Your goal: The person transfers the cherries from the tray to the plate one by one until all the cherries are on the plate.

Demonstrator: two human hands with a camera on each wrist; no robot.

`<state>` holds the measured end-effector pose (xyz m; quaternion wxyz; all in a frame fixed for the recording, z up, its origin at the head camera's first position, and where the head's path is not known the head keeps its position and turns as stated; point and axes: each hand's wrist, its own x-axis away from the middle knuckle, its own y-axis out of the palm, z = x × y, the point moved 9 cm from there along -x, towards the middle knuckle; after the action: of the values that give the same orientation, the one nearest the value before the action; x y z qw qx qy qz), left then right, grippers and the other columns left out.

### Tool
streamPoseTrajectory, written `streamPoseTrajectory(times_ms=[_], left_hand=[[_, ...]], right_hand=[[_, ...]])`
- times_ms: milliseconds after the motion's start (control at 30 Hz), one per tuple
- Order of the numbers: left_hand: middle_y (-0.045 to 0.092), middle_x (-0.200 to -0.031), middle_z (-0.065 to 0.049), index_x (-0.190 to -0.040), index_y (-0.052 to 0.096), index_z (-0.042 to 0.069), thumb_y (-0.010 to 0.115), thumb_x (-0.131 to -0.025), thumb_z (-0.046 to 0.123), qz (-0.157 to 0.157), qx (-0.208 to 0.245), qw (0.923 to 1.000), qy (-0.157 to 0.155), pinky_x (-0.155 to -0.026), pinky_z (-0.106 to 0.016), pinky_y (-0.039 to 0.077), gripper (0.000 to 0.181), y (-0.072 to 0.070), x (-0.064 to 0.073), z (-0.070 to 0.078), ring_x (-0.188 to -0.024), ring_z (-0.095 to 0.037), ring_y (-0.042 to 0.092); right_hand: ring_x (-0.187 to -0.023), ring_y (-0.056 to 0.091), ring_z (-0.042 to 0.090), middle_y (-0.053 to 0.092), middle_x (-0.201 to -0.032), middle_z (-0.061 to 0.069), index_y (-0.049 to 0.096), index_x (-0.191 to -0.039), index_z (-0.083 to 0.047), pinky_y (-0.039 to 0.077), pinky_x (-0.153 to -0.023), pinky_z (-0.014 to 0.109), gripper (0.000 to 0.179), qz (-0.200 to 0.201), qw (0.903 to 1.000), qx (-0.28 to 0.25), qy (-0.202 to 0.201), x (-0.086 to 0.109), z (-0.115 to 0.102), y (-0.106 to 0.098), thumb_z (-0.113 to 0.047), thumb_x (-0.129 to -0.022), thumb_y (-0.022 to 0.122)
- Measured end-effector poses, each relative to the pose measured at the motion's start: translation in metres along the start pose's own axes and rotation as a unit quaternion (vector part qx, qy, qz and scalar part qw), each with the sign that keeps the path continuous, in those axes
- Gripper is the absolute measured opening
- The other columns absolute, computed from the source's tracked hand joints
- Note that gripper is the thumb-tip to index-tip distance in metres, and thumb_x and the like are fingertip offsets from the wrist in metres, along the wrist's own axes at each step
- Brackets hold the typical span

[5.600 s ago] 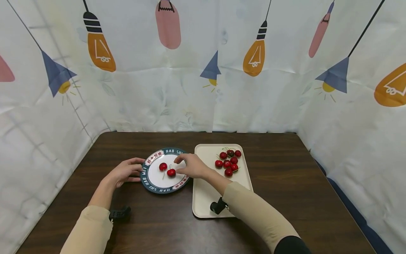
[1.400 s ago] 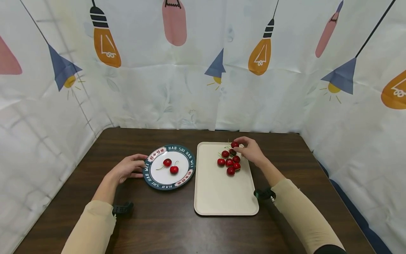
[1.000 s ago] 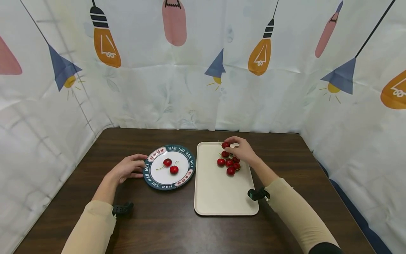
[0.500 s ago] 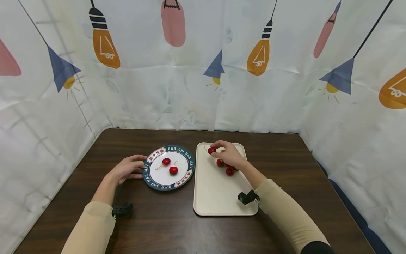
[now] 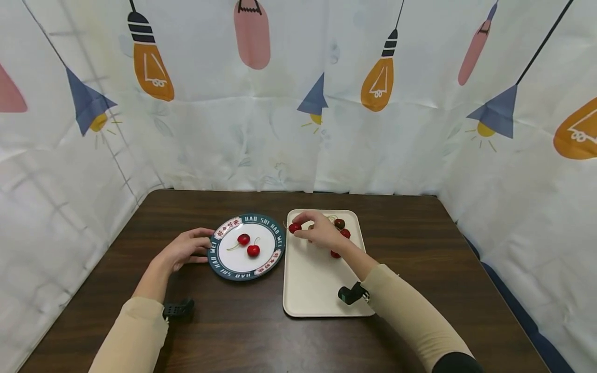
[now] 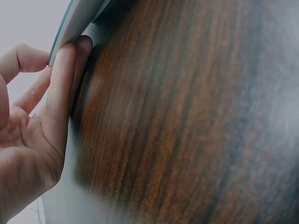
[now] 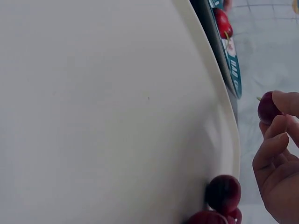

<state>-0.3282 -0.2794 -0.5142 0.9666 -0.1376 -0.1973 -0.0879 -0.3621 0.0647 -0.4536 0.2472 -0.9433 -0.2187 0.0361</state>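
Note:
My right hand [image 5: 322, 231] pinches a red cherry [image 5: 295, 228] by thumb and fingertips, above the left edge of the cream tray [image 5: 317, 290]. In the right wrist view the held cherry [image 7: 268, 108] shows a short stem. At the left, my left hand [image 5: 188, 247] holds the rim of a round plate [image 5: 218, 267] with a dark teal patterned border. The left wrist view has the thumb on one side of the plate's rim [image 6: 70, 32] and fingers underneath. Two stemmed cherries [image 5: 253, 250] lie apart on the plate's white middle.
Several more cherries [image 5: 345, 233] lie at the tray's far end, partly hidden by my right hand. Plate and tray stand side by side on a dark wood table [image 5: 224, 321]. A patterned white curtain [image 5: 280, 150] hangs behind and at both sides.
Over the last second and a half, my right hand has lifted a cherry from the tray's far right and carried it left toward the plate. The left hand stays at the rim.

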Motion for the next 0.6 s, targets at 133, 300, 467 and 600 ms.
streamPoseTrajectory(times_ms=[133, 300, 467, 600], left_hand=[[0.053, -0.124, -0.02, -0.152, 0.039, 0.0, 0.057, -0.1, 0.014, 0.002, 0.001, 1.0, 0.001, -0.081, -0.036, 0.062, 0.057, 0.0, 0.0, 0.0, -0.095, -0.023, 0.063], [0.053, -0.123, -0.02, -0.152, 0.039, 0.0, 0.057, -0.1, 0.013, -0.001, 0.002, 1.0, 0.003, -0.081, -0.036, 0.062, 0.057, 0.0, 0.001, 0.0, -0.095, -0.023, 0.063], [0.054, -0.122, -0.02, -0.152, 0.039, 0.0, 0.056, -0.099, 0.013, 0.0, 0.004, 1.0, 0.003, -0.081, -0.036, 0.062, 0.057, 0.0, 0.001, 0.001, -0.094, -0.022, 0.063], [0.053, -0.122, -0.02, -0.152, 0.039, -0.001, 0.056, -0.1, 0.012, -0.001, 0.004, 1.0, 0.005, -0.08, -0.036, 0.062, 0.056, 0.0, 0.001, 0.001, -0.094, -0.022, 0.063]], right_hand=[[-0.076, 0.06, 0.022, 0.066, -0.12, 0.003, 0.068, -0.123, -0.013, 0.057, -0.064, 0.029, 0.033, -0.016, 0.9997, 0.011, -0.011, 0.0, -0.006, 0.012, -0.017, -0.092, 0.076], [-0.063, 0.057, 0.018, 0.065, -0.118, 0.003, 0.069, -0.122, -0.012, 0.056, -0.06, 0.029, 0.03, -0.047, 0.9971, 0.039, -0.045, 0.001, -0.021, 0.03, -0.015, -0.093, 0.075], [-0.066, 0.058, 0.019, 0.065, -0.116, 0.002, 0.069, -0.123, -0.011, 0.056, -0.059, 0.028, 0.031, -0.062, 0.995, 0.048, -0.061, 0.0, -0.033, 0.045, -0.014, -0.093, 0.076], [-0.077, 0.06, 0.023, 0.067, -0.115, 0.002, 0.069, -0.122, -0.011, 0.056, -0.062, 0.027, 0.031, -0.065, 0.9941, 0.061, -0.062, -0.003, -0.036, 0.055, -0.015, -0.092, 0.076]])
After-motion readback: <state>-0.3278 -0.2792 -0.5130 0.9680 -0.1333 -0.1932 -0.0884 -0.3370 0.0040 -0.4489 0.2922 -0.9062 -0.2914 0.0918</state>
